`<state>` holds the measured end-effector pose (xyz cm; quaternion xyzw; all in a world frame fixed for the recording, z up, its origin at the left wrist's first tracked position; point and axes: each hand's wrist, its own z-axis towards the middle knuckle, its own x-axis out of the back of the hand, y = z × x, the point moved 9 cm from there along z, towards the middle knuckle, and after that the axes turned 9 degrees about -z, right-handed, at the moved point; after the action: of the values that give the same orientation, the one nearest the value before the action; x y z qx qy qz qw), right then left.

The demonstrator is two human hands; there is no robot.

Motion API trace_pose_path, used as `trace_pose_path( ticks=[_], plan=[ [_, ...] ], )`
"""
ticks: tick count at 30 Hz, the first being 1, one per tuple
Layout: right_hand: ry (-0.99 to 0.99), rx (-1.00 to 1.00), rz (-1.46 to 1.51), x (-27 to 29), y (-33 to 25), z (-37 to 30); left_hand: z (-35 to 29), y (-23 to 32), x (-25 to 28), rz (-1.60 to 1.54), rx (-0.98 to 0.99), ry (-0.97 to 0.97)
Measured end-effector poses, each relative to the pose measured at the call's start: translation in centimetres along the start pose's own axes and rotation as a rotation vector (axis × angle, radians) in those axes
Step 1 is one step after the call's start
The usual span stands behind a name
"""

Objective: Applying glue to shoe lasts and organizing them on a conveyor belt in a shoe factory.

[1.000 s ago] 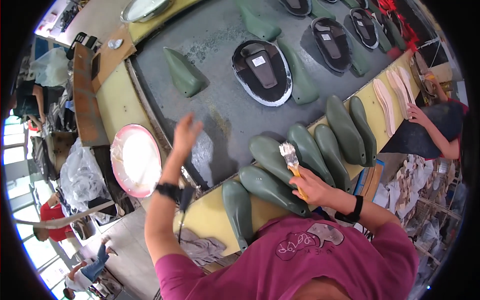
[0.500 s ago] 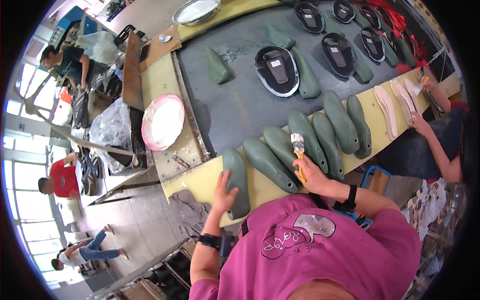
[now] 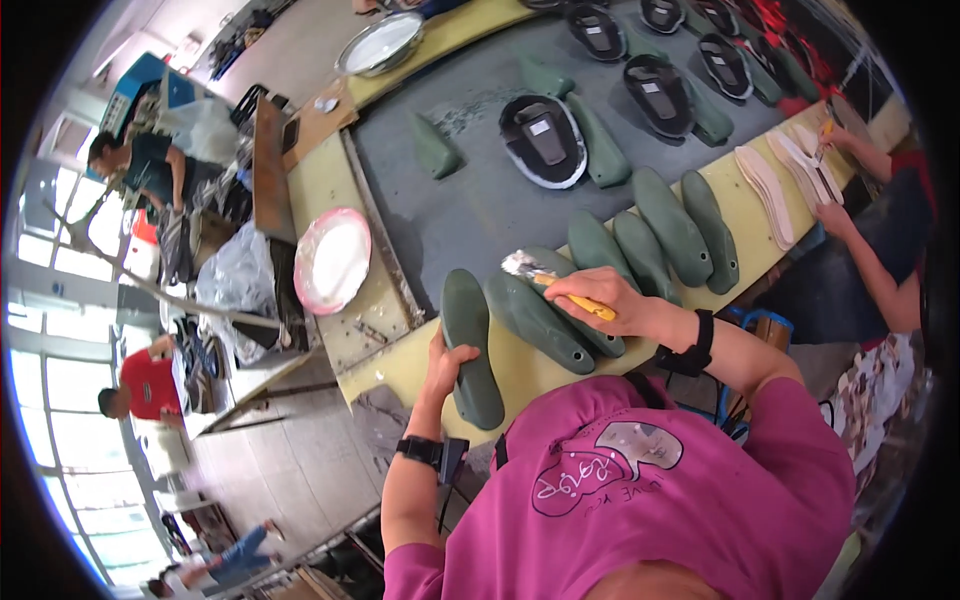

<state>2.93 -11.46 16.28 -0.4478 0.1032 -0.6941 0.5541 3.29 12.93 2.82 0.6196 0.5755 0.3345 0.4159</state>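
My left hand [image 3: 446,366] is closed around the leftmost green shoe last [image 3: 466,310], thumb across its upper face and fingers at its left edge. My right hand [image 3: 622,298] grips the yellow handle of a paintbrush [image 3: 548,279], its white-coated bristles pointing left over the neighbouring lasts. Beside the held last, a row of several green shoe lasts [image 3: 534,322] lies along the yellow board [image 3: 392,368]. To the left, a pink-rimmed bowl [image 3: 303,252] contains white paste.
Black shoe uppers [image 3: 544,142] stand with more green lasts [image 3: 598,140] on the grey tabletop [image 3: 480,210]. At right, a co-worker's hands [image 3: 838,218] work with a brush on pale sole-shaped pieces [image 3: 766,195]. A metal bowl [image 3: 380,45] stands at the far edge.
My left hand has gone from fingers spread on the leftmost last to gripping it, and the last sits more upright in view. My right hand has swung the brush leftward, bristles now pointing left.
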Motion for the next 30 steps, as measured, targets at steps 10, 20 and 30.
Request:
trace_pose_path(
  ticks=[10, 20, 30],
  plan=[
    [-0.02, -0.231, 0.228, -0.9, 4.0, 2.7, 2.3, 5.4, -5.3, 0.119, -0.002, -0.367],
    [-0.034, -0.383, -0.156, 0.0, 6.7, -2.7, 18.4, 6.4, -2.8, -0.077, 0.066, -0.199],
    [-0.219, -0.327, -0.286, -3.6, 5.5, -5.3, 32.5, -0.1, -2.5, 0.449, -0.056, 0.145]
  ],
)
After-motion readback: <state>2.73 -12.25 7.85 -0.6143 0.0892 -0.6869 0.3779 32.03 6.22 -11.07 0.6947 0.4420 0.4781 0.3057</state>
